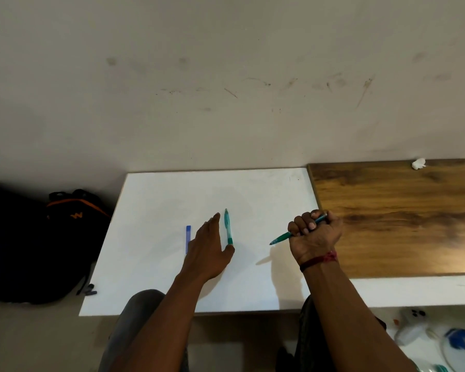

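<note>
A teal pen (227, 227) lies on the white table top (172, 200), pointing away from me. My left hand (208, 249) rests flat just left of it with fingers straight, the thumb tip touching the pen's near end. A blue pen or cap (188, 238) lies left of that hand, partly hidden by it. My right hand (316, 232) is raised above the table's right part and grips a second teal pen (281, 237) in a fist, its tip pointing left and down.
A dark wooden board (400, 216) adjoins the white table on the right, with a crumpled white scrap (418, 163) at its far edge. A black backpack (65, 237) sits on the floor at left. Clutter lies on a lower shelf (440, 342) at bottom right. A wall stands behind.
</note>
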